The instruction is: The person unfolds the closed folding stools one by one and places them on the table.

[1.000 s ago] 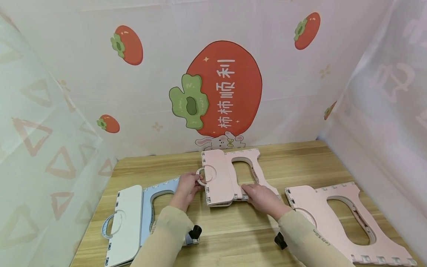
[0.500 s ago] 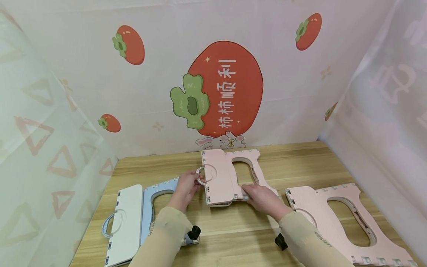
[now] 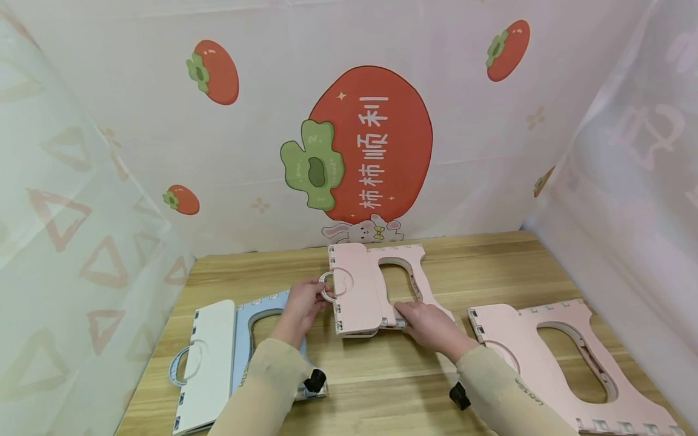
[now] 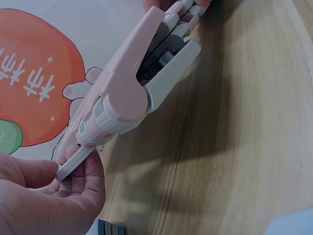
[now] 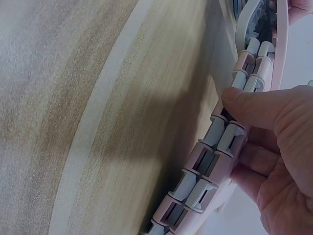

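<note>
At the table's back middle is a folded pink step stool point(image 3: 360, 303), with a white carry handle point(image 4: 74, 162) on its left side. My left hand point(image 3: 302, 307) pinches that handle between thumb and fingers. On the stool's near edge, my right hand point(image 3: 428, 324) grips the hinged leg side, its thumb across the hinge knuckles point(image 5: 210, 159) in the right wrist view. Beneath the stool the wrist views show shadow; how far it is raised, I cannot tell. A folded blue and white step stool point(image 3: 207, 369) lies left, partly behind my left sleeve.
Another folded pink step stool point(image 3: 523, 339) lies at the right, partly behind my right sleeve. The wooden table point(image 3: 382, 387) ends at a back wall sheet point(image 3: 262, 151) printed with persimmons. Sheets also hang on the left and right sides.
Both hands keep their grips, and the pink stool stays almost in place. The head view has shifted very slightly.
</note>
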Demonstrator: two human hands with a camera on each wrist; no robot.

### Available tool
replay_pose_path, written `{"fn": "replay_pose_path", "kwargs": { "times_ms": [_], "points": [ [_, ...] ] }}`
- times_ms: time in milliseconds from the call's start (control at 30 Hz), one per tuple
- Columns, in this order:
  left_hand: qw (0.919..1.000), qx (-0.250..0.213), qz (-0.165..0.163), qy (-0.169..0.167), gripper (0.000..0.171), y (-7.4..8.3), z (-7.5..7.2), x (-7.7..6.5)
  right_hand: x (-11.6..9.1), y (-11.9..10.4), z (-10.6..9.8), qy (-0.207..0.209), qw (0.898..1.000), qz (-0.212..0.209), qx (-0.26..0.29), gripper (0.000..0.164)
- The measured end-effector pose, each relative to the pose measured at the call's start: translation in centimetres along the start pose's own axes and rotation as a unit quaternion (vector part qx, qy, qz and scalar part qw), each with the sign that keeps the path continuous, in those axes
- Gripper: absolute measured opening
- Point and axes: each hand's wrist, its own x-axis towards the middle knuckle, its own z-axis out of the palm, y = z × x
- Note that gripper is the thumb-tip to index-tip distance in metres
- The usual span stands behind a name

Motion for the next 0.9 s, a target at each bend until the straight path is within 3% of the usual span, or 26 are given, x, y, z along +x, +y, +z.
{"fn": "replay_pose_path", "kwargs": {
  "times_ms": [900],
  "points": [
    [0.9999,-0.012,0.002,0.001,0.035,1.0,0.0,-0.9,-0.2,-0.3,-0.6,-0.004,1.000,0.011,0.027,0.026]
  ]
}}
